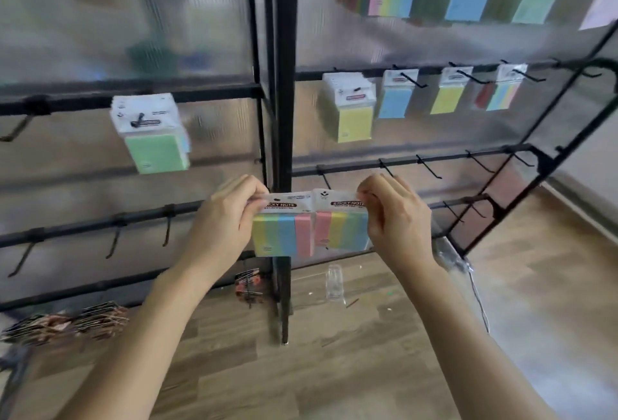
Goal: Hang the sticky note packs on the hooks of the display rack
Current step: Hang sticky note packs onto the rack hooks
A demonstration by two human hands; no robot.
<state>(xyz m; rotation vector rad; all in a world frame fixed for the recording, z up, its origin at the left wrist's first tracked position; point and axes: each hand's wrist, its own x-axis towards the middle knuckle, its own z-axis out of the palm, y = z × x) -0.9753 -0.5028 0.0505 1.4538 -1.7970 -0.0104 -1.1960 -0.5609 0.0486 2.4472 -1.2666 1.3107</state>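
pastel "sticky note" packs [284,235]; left hand [222,219] and right hand [398,224] each pinch one

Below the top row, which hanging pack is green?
The lone pack left of the black post; the four packs right of it are yellow, blue, yellow and striped.

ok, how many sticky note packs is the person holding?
2. One plastic-wrapped pastel-striped sticky note pack pinched by the left hand, a matching second pack beside it in the right hand. More may hide behind.
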